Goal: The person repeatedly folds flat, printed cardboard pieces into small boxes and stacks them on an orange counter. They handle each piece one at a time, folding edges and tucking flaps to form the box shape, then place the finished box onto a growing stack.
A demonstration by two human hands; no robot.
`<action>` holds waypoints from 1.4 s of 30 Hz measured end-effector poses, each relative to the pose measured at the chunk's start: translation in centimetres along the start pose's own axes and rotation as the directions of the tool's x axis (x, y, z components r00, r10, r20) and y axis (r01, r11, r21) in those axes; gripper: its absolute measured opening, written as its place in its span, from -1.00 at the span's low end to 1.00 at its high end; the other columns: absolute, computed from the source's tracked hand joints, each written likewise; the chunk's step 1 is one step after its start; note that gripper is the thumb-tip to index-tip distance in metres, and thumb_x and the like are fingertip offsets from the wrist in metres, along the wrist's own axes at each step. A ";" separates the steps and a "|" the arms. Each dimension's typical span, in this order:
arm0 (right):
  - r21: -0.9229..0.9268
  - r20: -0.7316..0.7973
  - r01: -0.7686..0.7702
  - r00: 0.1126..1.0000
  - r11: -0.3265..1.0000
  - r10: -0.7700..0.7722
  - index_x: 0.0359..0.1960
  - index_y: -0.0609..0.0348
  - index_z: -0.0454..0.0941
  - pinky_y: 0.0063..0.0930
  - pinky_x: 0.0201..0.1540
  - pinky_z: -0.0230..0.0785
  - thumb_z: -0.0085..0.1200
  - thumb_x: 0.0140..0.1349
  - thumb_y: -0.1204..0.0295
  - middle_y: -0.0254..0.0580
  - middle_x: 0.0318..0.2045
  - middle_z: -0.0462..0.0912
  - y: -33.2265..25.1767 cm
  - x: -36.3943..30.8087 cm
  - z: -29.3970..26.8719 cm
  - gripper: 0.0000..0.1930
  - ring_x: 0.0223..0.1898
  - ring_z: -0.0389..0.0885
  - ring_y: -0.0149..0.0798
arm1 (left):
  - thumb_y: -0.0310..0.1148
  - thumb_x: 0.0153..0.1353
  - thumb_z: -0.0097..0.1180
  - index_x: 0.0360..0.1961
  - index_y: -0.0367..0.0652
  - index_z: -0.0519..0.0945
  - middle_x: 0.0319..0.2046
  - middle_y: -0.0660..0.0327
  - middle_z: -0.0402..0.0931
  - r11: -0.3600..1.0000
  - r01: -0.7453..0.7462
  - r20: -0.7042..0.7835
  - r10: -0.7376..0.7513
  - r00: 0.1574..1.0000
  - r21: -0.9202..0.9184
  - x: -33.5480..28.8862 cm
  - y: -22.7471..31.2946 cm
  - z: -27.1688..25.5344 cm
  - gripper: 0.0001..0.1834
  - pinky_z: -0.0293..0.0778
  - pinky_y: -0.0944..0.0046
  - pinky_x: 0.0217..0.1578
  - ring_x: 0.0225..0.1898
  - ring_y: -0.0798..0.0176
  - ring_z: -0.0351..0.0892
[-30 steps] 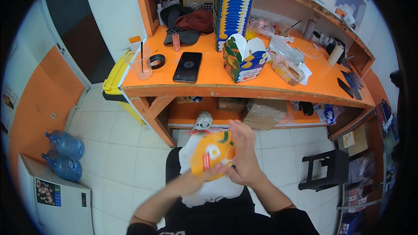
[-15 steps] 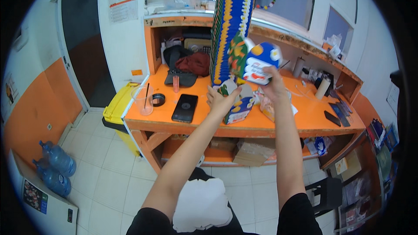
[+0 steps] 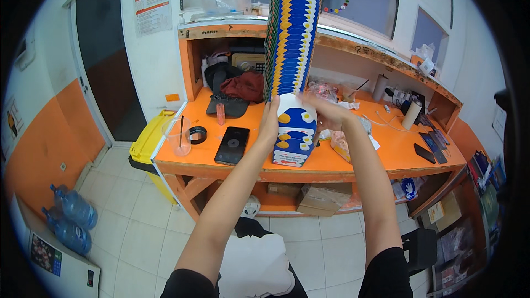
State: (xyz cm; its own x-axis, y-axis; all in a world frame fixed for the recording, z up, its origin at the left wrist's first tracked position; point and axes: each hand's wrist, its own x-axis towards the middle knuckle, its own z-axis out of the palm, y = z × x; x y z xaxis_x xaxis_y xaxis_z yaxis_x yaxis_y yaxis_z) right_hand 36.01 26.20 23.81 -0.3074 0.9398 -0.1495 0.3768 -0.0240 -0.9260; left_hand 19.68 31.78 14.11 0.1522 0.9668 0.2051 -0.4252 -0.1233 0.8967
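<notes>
A tall stack of folded blue, white and yellow cartons rises from the orange desk. At its foot stands a short pile of the same cartons. My left hand presses on the left side of a carton at the top of the short pile. My right hand grips the same carton from the right. Both arms reach up and forward from the lower edge.
On the desk lie a black phone, a clear cup with a stick, a tape ring, a cap and red cloth, plastic bags and more phones. A yellow bin and water bottles stand on the left.
My hands came up from my lap with a carton and moved it to the pile on the desk. My view tilted up from the floor toward the desk and shelf.
</notes>
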 end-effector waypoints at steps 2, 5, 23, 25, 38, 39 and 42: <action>0.082 -0.201 -0.008 0.979 0.997 0.025 0.26 0.21 0.29 -0.10 -0.21 0.55 0.14 0.17 -0.08 0.07 -0.03 0.59 -0.1 0.7 0.3 -0.23 -0.04 0.61 -0.10 | -0.29 0.18 -0.05 0.24 -0.31 0.28 0.09 -0.01 0.41 0.982 -0.122 -0.112 0.138 0.984 0.145 0.8 -0.1 0.5 -0.41 0.25 0.22 0.15 0.12 0.13 0.41; -0.640 -0.605 -0.340 0.776 0.689 -0.179 0.10 0.25 0.38 0.00 -0.09 0.48 0.11 0.16 0.12 0.21 -0.05 0.58 0.4 1.9 0.2 -0.43 -0.03 0.61 0.04 | -0.41 0.14 -0.04 -0.02 -0.23 0.49 0.00 -0.11 0.46 0.854 -0.211 -0.069 0.275 0.959 0.476 2.3 0.8 0.8 -0.65 0.31 0.25 0.02 0.01 0.02 0.47; -0.410 -0.708 0.579 0.286 0.705 -0.646 0.13 0.35 0.34 -0.34 0.09 0.35 0.04 0.34 0.28 0.04 0.09 0.42 10.5 -6.8 4.4 -0.55 0.06 0.48 -0.13 | -0.29 0.30 0.06 0.36 -0.36 0.07 0.33 -0.09 0.11 0.770 -0.553 0.190 0.520 0.833 0.318 -10.5 1.3 -3.3 -0.29 0.03 0.14 0.32 0.37 0.07 0.09; -0.383 -0.696 0.364 0.491 0.849 -0.525 0.00 0.26 0.40 -0.37 -0.06 0.40 -0.01 0.36 0.36 -0.08 -0.16 0.52 16.2 -11.5 9.7 -0.72 -0.16 0.56 -0.16 | -0.46 0.27 0.06 0.32 -0.33 0.15 0.25 -0.08 0.24 0.900 -0.370 0.193 0.330 0.924 0.232 -17.9 -0.8 -8.1 -0.37 0.17 0.15 0.26 0.28 0.06 0.27; -0.392 -0.320 -0.540 0.839 0.745 0.440 0.35 0.28 0.06 0.02 0.21 0.26 0.23 0.00 -0.03 0.18 0.24 0.31 30.7 -19.4 32.2 -0.02 0.18 0.35 0.21 | 0.21 -0.09 0.26 0.38 0.00 0.20 0.44 -0.08 -0.20 -0.032 -0.134 0.095 -0.543 0.834 0.991 -41.8 -14.2 -18.1 0.03 -0.24 -0.54 0.25 0.46 -0.25 -0.36; -0.494 -0.279 -0.495 0.869 0.715 0.409 0.36 0.28 0.03 -0.02 0.25 0.19 0.23 0.01 -0.03 0.18 0.27 0.27 30.9 -19.5 32.5 -0.01 0.25 0.23 0.22 | 0.19 -0.09 0.26 0.38 0.00 0.20 0.44 -0.08 -0.19 -0.039 -0.128 0.088 -0.533 0.842 0.991 -42.0 -14.5 -18.1 0.02 -0.23 -0.54 0.24 0.46 -0.25 -0.35; -0.583 -0.254 -0.411 0.912 0.701 0.323 0.32 0.30 0.05 -0.08 0.27 0.16 0.24 0.01 -0.04 0.19 0.30 0.20 32.7 -19.4 32.7 -0.03 0.31 0.11 0.25 | 0.16 -0.08 0.27 0.37 -0.01 0.20 0.44 -0.09 -0.18 -0.059 -0.089 0.045 -0.524 0.850 0.994 -42.2 -15.3 -18.3 0.00 -0.21 -0.54 0.24 0.45 -0.25 -0.33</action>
State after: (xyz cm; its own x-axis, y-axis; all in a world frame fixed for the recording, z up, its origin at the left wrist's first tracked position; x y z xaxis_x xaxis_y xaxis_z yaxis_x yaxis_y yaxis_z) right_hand 25.73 -3.97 -14.87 0.0636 0.9356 -0.3473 0.8996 -0.2043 -0.3859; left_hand 3.38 -3.08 -15.44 0.3926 0.8766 -0.2782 0.8986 -0.3011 0.3192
